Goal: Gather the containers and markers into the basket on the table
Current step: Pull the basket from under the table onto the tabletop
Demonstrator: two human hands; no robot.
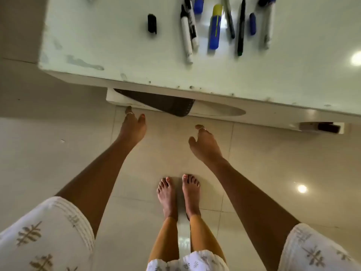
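Several markers point(187, 34) lie scattered on the white table point(117, 55); no basket shows. Our left hand point(133, 127) and right hand point(205, 143) hang open and empty below its edge. We judge markers light, rigid, slick; grasp mid-barrel.

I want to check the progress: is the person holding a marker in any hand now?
No. Both the left hand and the right hand hang open below the table edge, while the markers lie on it.

- No text, brand or number can be read anywhere.
- The white marker point(187, 39) near the tabletop point(117, 55) far edge bears dark print, too blurred to make out.
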